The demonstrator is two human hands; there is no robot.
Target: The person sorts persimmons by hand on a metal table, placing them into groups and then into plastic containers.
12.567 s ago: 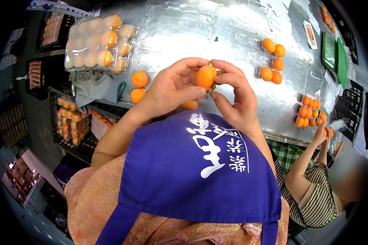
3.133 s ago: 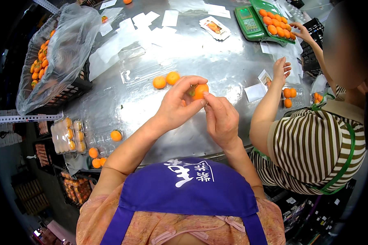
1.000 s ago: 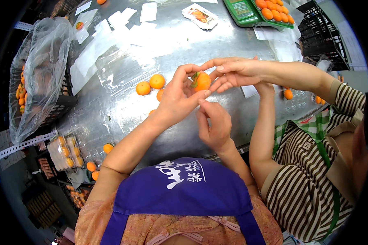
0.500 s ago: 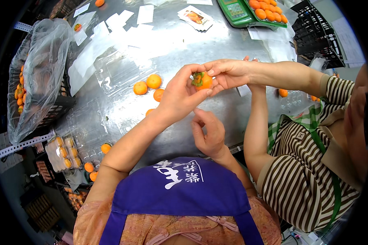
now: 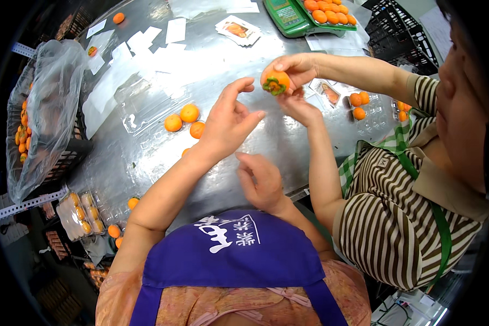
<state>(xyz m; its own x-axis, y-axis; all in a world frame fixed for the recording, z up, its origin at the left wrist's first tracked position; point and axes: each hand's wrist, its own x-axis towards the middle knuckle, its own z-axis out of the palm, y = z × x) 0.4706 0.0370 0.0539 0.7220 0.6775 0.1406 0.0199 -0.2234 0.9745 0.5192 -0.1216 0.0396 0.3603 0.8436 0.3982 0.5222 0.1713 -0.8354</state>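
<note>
**Head-worn fisheye, tipped down and forward**

So this is the left cam of a side-by-side pair on the person's head, looking down over the purple apron (image 5: 231, 252) toward the steel table (image 5: 223, 70). Picture's upright, not mirrored. It's pretty close in: the apron fills the bottom middle, and the left hand (image 5: 231, 120) and right hand (image 5: 262, 182) sit around the centre. Super wide too, so it catches the plastic-draped crate (image 5: 51, 119) far left, the green scale (image 5: 282, 19) up top, further off, and a co-worker (image 5: 386, 223) close along the right.
</note>
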